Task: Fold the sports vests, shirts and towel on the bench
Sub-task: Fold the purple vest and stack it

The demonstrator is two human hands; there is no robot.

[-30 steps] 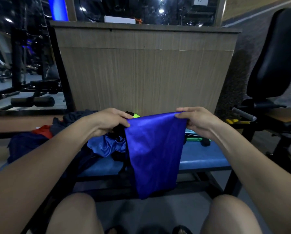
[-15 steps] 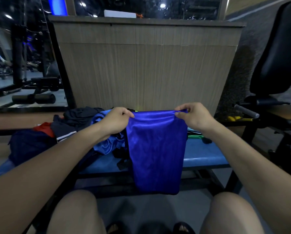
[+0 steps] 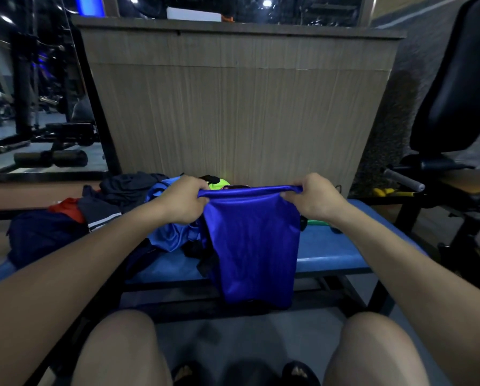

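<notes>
A dim gym, a wood-grain counter (image 3: 239, 107) rising beyond the hands. Left hand (image 3: 183, 200) and right hand (image 3: 314, 197) each pinch a top corner of a shiny blue vest (image 3: 252, 240), stretched taut between them and hanging below them over the blue bench (image 3: 333, 252), likely to square it for folding. Unfolded clothes (image 3: 99, 207) lie heaped beside the left hand. No readable writing shows.

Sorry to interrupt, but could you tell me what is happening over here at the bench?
A seated person is folding gym clothes. The left hand and right hand each pinch a top corner of a shiny blue vest, held taut so it hangs over the blue bench's front edge. A heap of unfolded clothes lies on the bench's left part.
</notes>
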